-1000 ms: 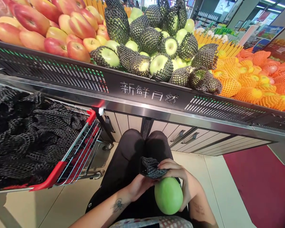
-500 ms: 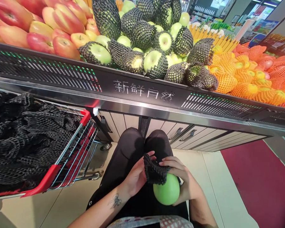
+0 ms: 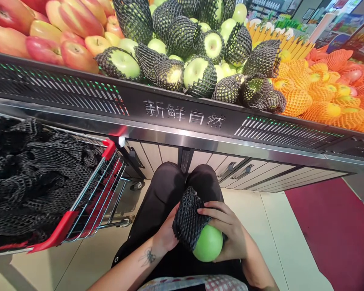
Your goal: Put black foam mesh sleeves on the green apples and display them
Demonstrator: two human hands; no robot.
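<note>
Above my lap, a green apple (image 3: 208,243) is partly covered by a black foam net sleeve (image 3: 189,220); its lower right side is bare. My right hand (image 3: 227,230) is closed round the apple from the right, fingertips touching the net's edge. On the other side, my left hand (image 3: 166,231) holds the net sleeve; its fingers are mostly hidden behind the net. Green apples (image 3: 197,72), many in black nets, are piled on the display shelf in front of me.
A shopping cart (image 3: 60,226) heaped with black foam nets (image 3: 39,178) stands at my left. Red apples (image 3: 79,56) lie at the shelf's left, fruit in orange nets (image 3: 297,101) at its right. The shelf's black front edge (image 3: 182,111) runs above cabinet doors (image 3: 212,157).
The black net has spread from a bunched shape to stretch over the upper left of the apple. My left fingers have gone behind the net. Both hands and the apple have shifted slightly left.
</note>
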